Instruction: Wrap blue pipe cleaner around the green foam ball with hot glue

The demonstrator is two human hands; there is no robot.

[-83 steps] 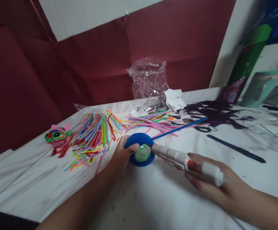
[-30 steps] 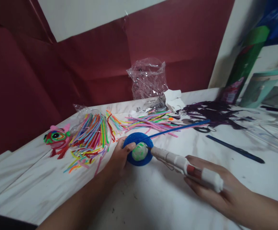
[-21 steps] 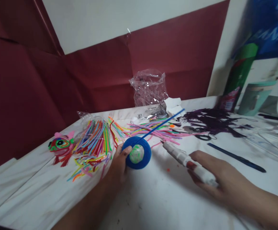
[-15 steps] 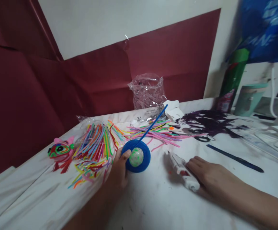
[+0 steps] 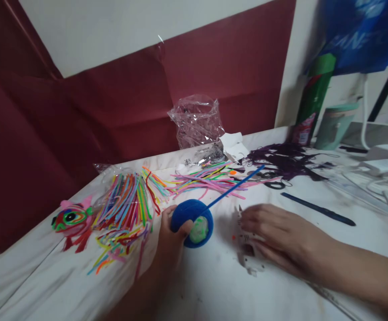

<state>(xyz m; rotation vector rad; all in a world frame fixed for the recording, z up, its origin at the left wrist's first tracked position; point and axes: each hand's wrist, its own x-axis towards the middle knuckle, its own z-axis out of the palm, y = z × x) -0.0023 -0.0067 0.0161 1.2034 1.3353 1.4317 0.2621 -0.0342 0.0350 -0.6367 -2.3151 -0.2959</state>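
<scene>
My left hand (image 5: 173, 236) holds a round blue piece (image 5: 189, 214) that looks wound from chenille stems, its thumb pressed across the face. A pale dome with green streaks (image 5: 199, 230) sits in its middle. From the blue piece a straight blue stem (image 5: 235, 188) sticks out to the upper right. My right hand (image 5: 270, 227) is closed over a white hot glue gun (image 5: 247, 249), low over the table, partly hiding its body; the fingers are somewhat blurred. The gun's nozzle points away from me.
Colourful chenille stems (image 5: 123, 200) lie in bundles left and behind. A pink animal figure (image 5: 73, 220) stands far left. Dark purple strands (image 5: 283, 160), scissors (image 5: 275, 183) and a dark blue strip-like tool (image 5: 317, 208) lie right. A clear plastic bag (image 5: 198, 120) is at the back.
My right hand has moved forward and left over the glue gun, covering more of its body. The blue piece has turned, its stem now leaning further right. The whole view has shifted slightly.
</scene>
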